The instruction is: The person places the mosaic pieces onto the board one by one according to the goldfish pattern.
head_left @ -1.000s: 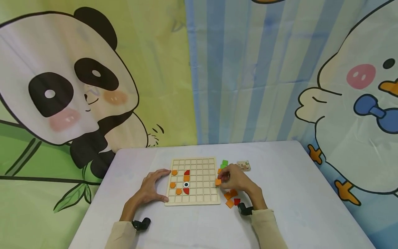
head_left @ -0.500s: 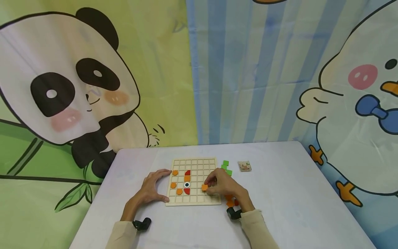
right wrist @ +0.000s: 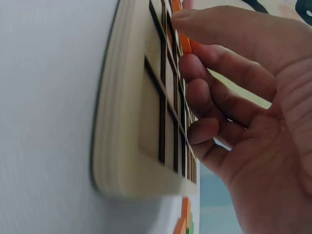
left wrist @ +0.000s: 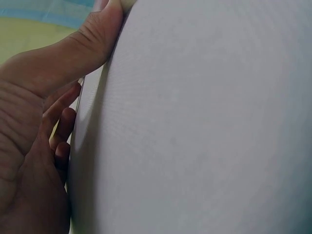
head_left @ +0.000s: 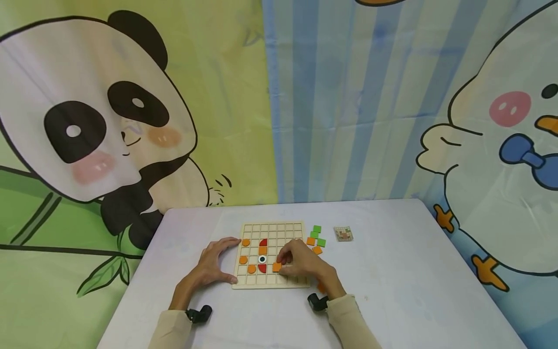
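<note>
A pale wooden grid board lies on the table. My left hand rests at its left side, thumb at the near corner and fingertips on the edge higher up. In the left wrist view that thumb touches the rim, the other fingers loosely bent. Over the board my right hand pinches an orange square tile between thumb and fingers; the right wrist view shows this tile edge-on. Left of it, a column holds a red quarter-round, an orange square, an eye tile and another red quarter-round.
Orange round tiles sit in cells toward the board's left. Beyond its right edge lie green squares and loose orange squares, some hidden by my right arm. A small patterned card lies farther right on the white table.
My right hand has carried the orange square from the board's right edge leftward and slightly nearer, over the cells right of the lower red quarter-round. My left hand stays in place.
</note>
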`<state>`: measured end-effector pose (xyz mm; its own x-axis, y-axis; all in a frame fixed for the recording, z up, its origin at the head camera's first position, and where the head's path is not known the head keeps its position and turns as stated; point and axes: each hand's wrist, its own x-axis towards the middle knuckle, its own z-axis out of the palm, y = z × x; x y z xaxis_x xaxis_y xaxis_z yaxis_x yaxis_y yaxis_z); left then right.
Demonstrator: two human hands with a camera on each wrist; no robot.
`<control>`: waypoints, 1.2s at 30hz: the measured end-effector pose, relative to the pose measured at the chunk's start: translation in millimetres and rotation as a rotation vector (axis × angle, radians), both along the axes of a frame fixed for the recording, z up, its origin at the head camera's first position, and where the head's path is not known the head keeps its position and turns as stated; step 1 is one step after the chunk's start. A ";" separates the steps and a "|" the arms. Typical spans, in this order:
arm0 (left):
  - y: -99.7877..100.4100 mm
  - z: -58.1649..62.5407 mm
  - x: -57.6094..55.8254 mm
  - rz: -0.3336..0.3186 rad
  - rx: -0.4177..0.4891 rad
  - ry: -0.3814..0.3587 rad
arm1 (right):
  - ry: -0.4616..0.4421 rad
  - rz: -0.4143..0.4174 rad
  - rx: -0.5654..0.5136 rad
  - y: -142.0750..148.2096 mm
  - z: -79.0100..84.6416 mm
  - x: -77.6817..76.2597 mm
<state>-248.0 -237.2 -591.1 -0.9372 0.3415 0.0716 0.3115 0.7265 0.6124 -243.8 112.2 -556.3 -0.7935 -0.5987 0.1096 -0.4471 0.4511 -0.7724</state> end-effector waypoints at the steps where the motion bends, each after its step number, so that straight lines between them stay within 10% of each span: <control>1: -0.1 0.3 0.1 0.003 0.000 -0.003 | 0.000 0.009 0.002 -2.3 0.3 0.0; 25: -0.5 1.5 1.0 -0.007 0.010 0.010 | 0.051 -0.002 0.083 -20.6 0.7 0.3; 36: 0.8 1.2 0.9 -0.010 0.011 0.009 | 0.059 -0.171 0.029 31.3 14.2 -2.2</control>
<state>-247.0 -236.4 -589.8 -0.9329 0.3504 0.0837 0.3244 0.7163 0.6177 -246.0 143.4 -542.0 -0.8767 -0.4590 0.1435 -0.4060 0.5463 -0.7326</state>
